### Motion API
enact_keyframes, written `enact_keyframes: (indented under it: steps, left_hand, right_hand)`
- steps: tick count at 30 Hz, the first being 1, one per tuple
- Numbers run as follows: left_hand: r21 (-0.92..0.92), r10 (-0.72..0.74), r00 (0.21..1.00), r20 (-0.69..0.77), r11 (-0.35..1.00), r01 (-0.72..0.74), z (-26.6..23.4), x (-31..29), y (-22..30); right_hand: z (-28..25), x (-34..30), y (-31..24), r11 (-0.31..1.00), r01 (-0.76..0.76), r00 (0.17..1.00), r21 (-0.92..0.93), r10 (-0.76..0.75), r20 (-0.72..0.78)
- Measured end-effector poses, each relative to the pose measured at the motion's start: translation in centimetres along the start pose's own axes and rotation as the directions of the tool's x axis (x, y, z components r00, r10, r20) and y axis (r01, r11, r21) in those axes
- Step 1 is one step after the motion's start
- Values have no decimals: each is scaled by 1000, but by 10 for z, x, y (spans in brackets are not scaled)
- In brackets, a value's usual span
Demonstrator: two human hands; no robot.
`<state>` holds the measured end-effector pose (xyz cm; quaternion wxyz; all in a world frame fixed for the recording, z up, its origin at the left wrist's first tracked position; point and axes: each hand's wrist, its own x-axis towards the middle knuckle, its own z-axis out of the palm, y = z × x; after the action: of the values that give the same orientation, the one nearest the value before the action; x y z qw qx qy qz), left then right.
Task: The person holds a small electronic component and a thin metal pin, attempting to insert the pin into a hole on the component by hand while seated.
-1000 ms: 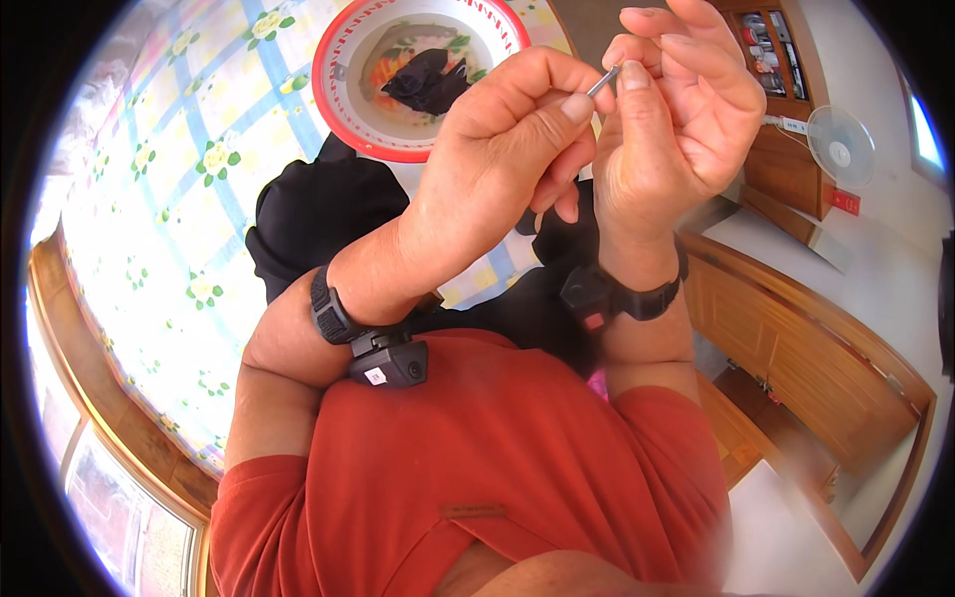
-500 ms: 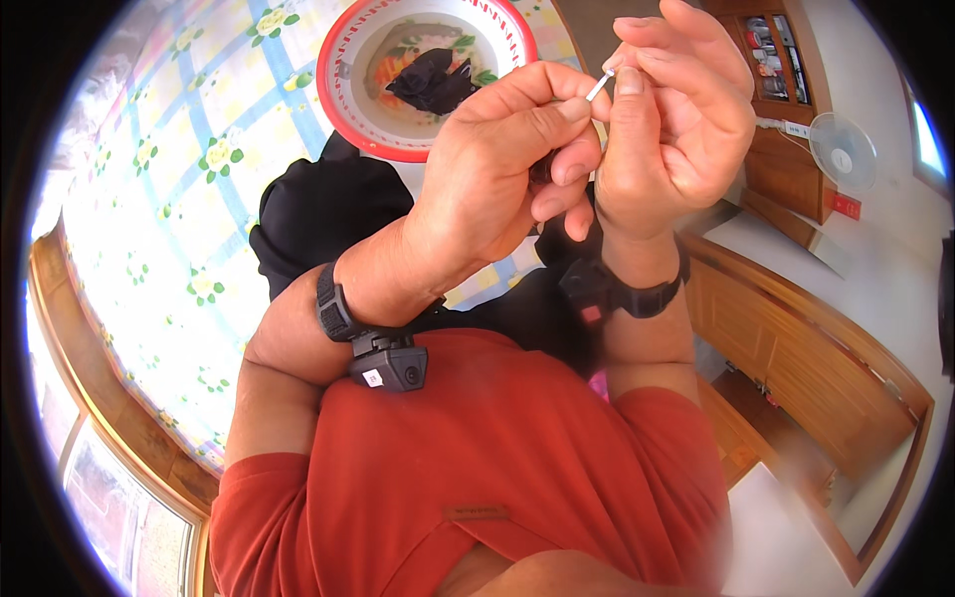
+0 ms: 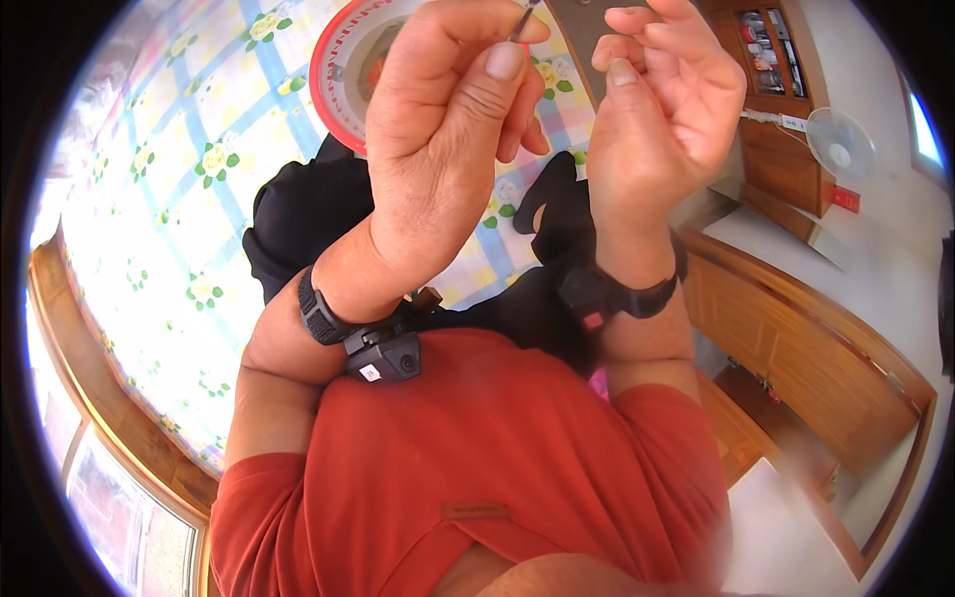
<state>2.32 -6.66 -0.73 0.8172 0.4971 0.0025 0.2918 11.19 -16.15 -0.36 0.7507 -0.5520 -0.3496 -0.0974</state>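
My left hand (image 3: 443, 119) is raised near the top of the view, thumb and forefinger pinching a thin dark stick-like piece (image 3: 520, 22). Its upper end runs to the picture's edge, so its kind does not show. To its right and apart from it, my right hand (image 3: 667, 109) is lifted with the thumb tip against the curled forefinger; anything between them is too small to make out. Behind the left hand stands a white basin with a red rim (image 3: 320, 95), largely covered by that hand.
A flowered, checked cloth (image 3: 199, 199) spreads under the basin and around my black-clad legs (image 3: 308, 214). Wooden cabinets (image 3: 806, 348) and a white fan (image 3: 841, 144) are at the right. A window (image 3: 129, 497) lies at the lower left.
My hands have come apart: the left has moved left and up and now covers most of the basin. The thin white piece between the fingertips no longer shows there.
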Motion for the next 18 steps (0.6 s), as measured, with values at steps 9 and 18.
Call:
enact_keyframes:
  steps: [9, 18]
  left_hand:
    - [-19, -418, 903, 101, 906, 422, 10, -2, 2]
    - [-73, -484, 861, 155, 864, 499, 13, -3, -7]
  right_hand:
    - [-20, 7, 0, 499, -465, 868, 732, 418, 267]
    - [-28, 5, 4, 432, -448, 867, 783, 426, 261]
